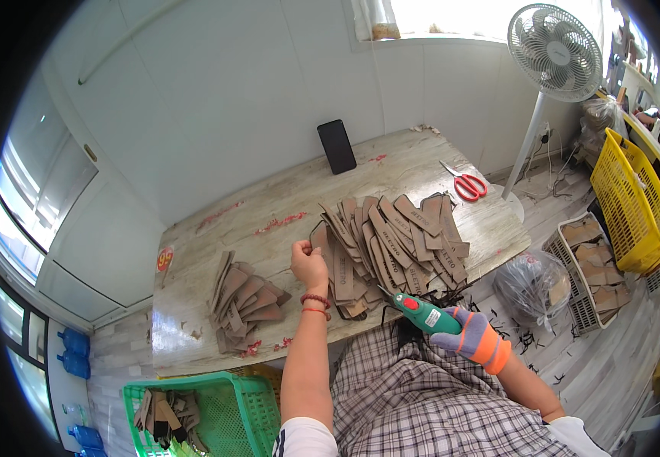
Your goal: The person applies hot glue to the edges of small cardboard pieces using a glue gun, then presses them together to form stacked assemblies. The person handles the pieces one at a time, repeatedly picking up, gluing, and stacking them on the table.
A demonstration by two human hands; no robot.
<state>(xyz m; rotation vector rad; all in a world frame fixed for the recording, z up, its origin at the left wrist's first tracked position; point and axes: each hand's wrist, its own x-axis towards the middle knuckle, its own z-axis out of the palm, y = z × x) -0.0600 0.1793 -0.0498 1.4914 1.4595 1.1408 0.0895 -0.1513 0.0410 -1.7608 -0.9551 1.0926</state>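
My bare left hand (310, 266), with beaded and red bands at the wrist, is at the left edge of a large pile of brown, dark-edged strips (391, 240). Its fingers are curled and closed on the edge of one brown strip (321, 241). My right hand (468, 335), in a grey and orange glove, grips a green handheld power tool (418, 312) with a red button. The tool's thin metal tip points up and left, close to the pile's near edge. A smaller heap of brown strips (246, 301) lies to the left.
On the worn table (193, 251) are a black phone (337, 146) and red-handled scissors (468, 186). A green basket (246, 411) stands front left. To the right are a fan (555, 53), a plastic bag (532, 286), a white crate (573, 305), a yellow crate (634, 202) and dark scraps.
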